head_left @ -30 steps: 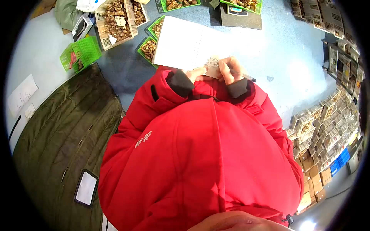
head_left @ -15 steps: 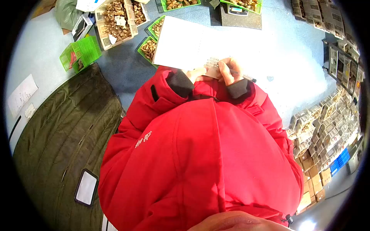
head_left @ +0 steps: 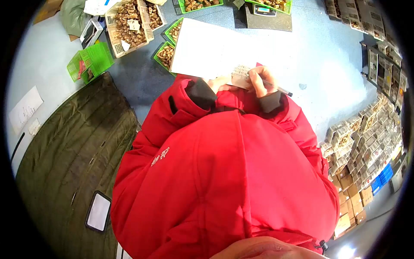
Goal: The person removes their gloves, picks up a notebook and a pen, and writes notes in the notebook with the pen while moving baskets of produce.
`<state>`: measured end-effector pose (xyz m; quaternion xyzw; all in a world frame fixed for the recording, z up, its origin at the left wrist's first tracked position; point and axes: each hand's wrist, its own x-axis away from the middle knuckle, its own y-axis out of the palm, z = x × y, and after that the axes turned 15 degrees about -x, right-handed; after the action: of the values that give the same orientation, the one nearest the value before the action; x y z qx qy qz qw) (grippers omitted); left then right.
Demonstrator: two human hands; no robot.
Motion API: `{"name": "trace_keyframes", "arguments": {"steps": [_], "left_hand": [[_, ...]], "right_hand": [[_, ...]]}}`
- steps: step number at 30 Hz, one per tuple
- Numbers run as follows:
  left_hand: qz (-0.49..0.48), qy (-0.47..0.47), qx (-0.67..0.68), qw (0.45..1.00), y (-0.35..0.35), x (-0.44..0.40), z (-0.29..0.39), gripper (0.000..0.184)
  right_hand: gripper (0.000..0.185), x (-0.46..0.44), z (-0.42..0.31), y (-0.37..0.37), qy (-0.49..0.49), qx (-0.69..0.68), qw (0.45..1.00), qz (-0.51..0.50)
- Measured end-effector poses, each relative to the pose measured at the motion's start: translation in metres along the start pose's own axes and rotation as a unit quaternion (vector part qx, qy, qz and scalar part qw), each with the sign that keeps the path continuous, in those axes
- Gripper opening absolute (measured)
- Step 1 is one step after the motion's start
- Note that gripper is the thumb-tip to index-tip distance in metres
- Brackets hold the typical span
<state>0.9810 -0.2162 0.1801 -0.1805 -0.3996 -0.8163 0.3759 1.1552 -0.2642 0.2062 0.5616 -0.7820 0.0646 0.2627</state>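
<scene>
My right hand (head_left: pixel 264 83) is closed around a pen (head_left: pixel 282 90), its tip end near a small paper slip (head_left: pixel 240 76) covered in handwriting. My left hand (head_left: pixel 221 83) grips the slip at its lower left side; part of its fingers is hidden. Under and beyond the slip lies a large open notebook (head_left: pixel 202 49) with white pages, its right side washed out by glare. Red jacket sleeves with dark cuffs cover both wrists.
Green baskets (head_left: pixel 165 55) of mushrooms sit left of the notebook. A beige crate (head_left: pixel 130 26) of mushrooms and a green basket (head_left: pixel 92 60) stand farther left. A dark quilted cover (head_left: pixel 73 164) carries a phone (head_left: pixel 98 211). Stacked clear boxes (head_left: pixel 366 142) fill the right.
My right hand has shifted slightly to the right and down with the pen, showing more of the slip's writing. My left hand stays almost in place.
</scene>
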Motion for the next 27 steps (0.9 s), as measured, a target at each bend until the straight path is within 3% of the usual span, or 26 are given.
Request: {"name": "trace_keyframes", "arguments": {"steps": [27], "left_hand": [[0.011, 0.000, 0.020, 1.000, 0.001, 0.001, -0.003, 0.042]], "right_hand": [[0.016, 0.002, -0.006, -0.001, 0.034, 0.038, 0.999, -0.014]]}}
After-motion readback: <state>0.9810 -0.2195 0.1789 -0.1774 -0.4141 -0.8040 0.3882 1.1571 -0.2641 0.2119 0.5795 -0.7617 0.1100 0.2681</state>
